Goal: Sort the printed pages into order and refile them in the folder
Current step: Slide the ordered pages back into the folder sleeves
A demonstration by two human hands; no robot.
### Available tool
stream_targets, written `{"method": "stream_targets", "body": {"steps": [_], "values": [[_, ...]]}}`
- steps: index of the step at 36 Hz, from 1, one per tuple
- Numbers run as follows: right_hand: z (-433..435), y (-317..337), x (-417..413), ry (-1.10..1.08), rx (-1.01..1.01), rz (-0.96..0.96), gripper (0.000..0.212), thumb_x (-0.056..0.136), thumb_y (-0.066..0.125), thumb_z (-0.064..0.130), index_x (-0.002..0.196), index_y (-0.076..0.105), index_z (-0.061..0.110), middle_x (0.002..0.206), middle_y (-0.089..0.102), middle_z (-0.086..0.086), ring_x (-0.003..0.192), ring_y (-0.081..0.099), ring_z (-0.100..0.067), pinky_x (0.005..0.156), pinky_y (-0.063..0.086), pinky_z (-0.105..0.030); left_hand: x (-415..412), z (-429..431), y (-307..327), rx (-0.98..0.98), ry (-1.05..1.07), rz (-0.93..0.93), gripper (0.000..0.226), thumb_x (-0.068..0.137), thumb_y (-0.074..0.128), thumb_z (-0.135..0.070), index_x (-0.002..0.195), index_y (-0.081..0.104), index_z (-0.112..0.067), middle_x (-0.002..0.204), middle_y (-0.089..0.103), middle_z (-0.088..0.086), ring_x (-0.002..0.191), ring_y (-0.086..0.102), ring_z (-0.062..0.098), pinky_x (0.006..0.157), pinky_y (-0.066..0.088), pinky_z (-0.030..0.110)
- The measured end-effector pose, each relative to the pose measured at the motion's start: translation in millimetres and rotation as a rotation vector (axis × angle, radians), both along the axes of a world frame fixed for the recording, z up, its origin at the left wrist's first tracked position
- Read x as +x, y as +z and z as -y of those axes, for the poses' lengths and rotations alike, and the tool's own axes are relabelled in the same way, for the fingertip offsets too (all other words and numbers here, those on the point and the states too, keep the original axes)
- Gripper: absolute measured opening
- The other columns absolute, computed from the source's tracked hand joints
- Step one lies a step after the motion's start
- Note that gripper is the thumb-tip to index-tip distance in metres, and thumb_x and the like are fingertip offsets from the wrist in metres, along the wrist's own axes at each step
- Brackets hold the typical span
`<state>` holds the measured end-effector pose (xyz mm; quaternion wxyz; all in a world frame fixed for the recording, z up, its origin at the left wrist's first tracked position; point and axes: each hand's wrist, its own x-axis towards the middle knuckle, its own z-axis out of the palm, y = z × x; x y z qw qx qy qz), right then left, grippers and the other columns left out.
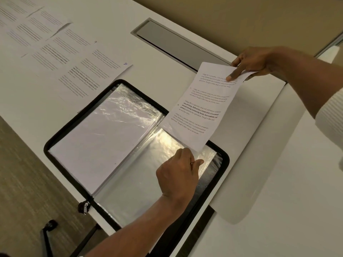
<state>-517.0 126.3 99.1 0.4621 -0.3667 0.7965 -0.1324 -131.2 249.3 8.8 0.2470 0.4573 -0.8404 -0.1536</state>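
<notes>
The right hand (pixel 254 64) pinches the top edge of a printed page (pixel 202 106), which hangs over the open folder (pixel 226 164) on the table (pixel 167 52). The left hand (pixel 178 171) pinches the edge of a clear sleeve (pixel 144 182) at the page's lower corner. Other pages (pixel 55 47) lie spread beside the folder.

"What furniture shows?"

"A smooth white rectangular tabletop (pixel 167 19) with a long grey metal hatch (pixel 172 41) sunk flush into it. A second plain white surface (pixel 300 201) lies just beside it on the right."

"And lower down?"

"Grey-brown woven carpet (pixel 27 173) at lower left, with black wheeled furniture legs (pixel 49 229) on it. Beyond the far table edge there's a plain tan surface (pixel 250 13). The light is soft and even."
</notes>
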Motion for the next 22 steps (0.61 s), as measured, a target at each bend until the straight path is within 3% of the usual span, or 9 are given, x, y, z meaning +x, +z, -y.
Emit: {"method": "stream_targets", "body": {"steps": [7, 12, 15, 18, 22], "values": [[-2.5, -1.3, 0.5, -0.031, -0.028, -0.005, 0.029, 0.08, 0.089, 0.012, 0.105, 0.078, 0.003, 0.099, 0.079, -0.007, 0.081, 0.069, -0.018, 0.061, 0.058, -0.019, 2.8, -0.7, -4.0, 0.018, 0.002, -0.009, 0.042, 0.067, 0.099, -0.041, 0.073, 0.062, -0.021, 0.065, 0.063, -0.011, 0.045, 0.053, 0.006, 0.041, 0.053, 0.027], [-3.7, -5.1, 2.1, -0.037, -0.031, 0.007, 0.031, 0.078, 0.09, 0.013, 0.105, 0.079, 0.004, 0.098, 0.08, -0.006, 0.08, 0.071, -0.018, 0.072, 0.059, -0.025, 2.7, 0.0, -4.6, -0.001, -0.015, -0.007, 0.042, 0.068, 0.099, -0.039, 0.074, 0.062, -0.02, 0.065, 0.062, -0.01, 0.045, 0.053, 0.007, 0.042, 0.053, 0.027], [-6.2, -3.1, 6.5, -0.05, -0.035, 0.029, 0.031, 0.079, 0.089, 0.012, 0.106, 0.078, 0.004, 0.092, 0.081, -0.002, 0.072, 0.073, -0.012, 0.066, 0.06, -0.021, 1.9, 0.6, -3.9, -0.012, -0.034, -0.002, 0.042, 0.068, 0.099, -0.04, 0.076, 0.063, -0.02, 0.066, 0.063, -0.009, 0.045, 0.054, 0.007, 0.042, 0.054, 0.027], [-9.8, -0.5, 8.6, -0.069, -0.023, 0.075, 0.027, 0.082, 0.086, 0.007, 0.107, 0.076, 0.004, 0.087, 0.081, -0.002, 0.067, 0.075, -0.011, 0.057, 0.059, -0.018, -0.3, 0.5, -3.4, 0.01, -0.022, 0.005, 0.044, 0.074, 0.087, -0.059, 0.086, 0.066, -0.023, 0.074, 0.068, -0.011, 0.053, 0.062, 0.006, 0.052, 0.053, 0.021], [-14.6, 0.6, 3.4, -0.076, 0.018, 0.099, 0.033, 0.082, 0.086, 0.008, 0.113, 0.075, 0.005, 0.102, 0.08, -0.013, 0.079, 0.079, -0.021, 0.064, 0.065, -0.03, -1.9, 1.7, -3.4, 0.078, -0.031, -0.065, 0.061, 0.082, 0.065, -0.077, 0.104, 0.066, -0.02, 0.096, 0.071, -0.007, 0.08, 0.068, 0.009, 0.07, 0.052, 0.021]]}}
